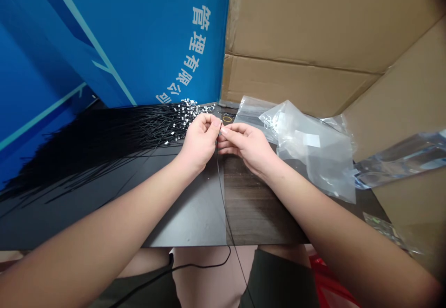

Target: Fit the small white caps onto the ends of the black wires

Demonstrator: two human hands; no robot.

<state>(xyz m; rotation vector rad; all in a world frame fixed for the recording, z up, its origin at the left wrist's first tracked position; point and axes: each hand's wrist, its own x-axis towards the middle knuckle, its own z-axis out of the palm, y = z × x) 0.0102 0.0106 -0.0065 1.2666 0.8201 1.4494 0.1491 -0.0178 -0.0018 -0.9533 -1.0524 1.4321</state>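
A thin black cable (223,196) runs down from between my hands, over the table's front edge and past my lap. My left hand (199,143) pinches its upper end between thumb and index finger, where a tiny white tip shows. My right hand (248,146) meets it there, thumb and forefinger closed on the same cable end, other fingers loosely curled. The fingertips hide most of that end. To the left lies a big heap of black cables (104,129), with many small white connectors (186,110) at the heap's right end, just behind my left hand.
Clear plastic bags (299,136) lie at the right, near a clear plastic bottle (400,159). A yellow ring (227,119) sits behind my hands. A blue panel (156,34) and cardboard walls (296,20) border the dark table (261,201). Something red (327,280) is below, right.
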